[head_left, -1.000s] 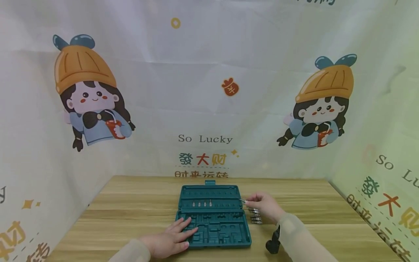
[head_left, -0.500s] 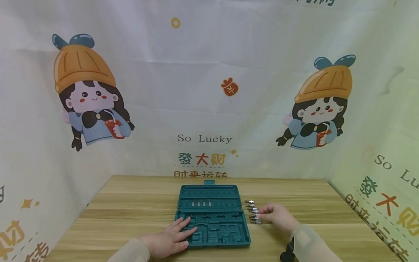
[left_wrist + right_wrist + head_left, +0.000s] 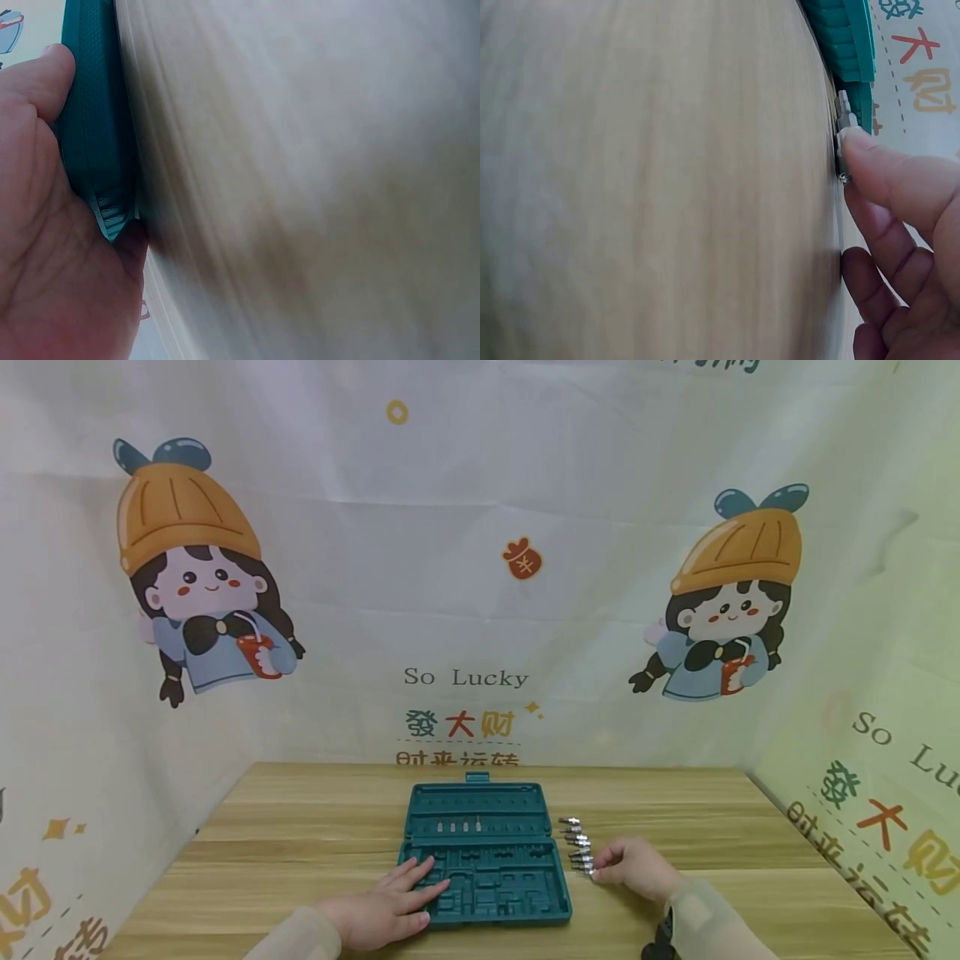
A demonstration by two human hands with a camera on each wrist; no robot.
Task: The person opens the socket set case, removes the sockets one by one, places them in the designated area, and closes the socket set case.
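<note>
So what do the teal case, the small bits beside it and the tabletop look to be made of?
The teal case: probably moulded plastic, matt, with formed recesses and ribbed edges. The bits: likely metal, silvery with bright glints. The tabletop: pale wood or wood-look laminate, with grain lines and plank seams; which of the two cannot be told.

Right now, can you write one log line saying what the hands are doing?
left hand: rests flat on open teal case | right hand: fingertips on nearest bit of the row | table: wood
</note>
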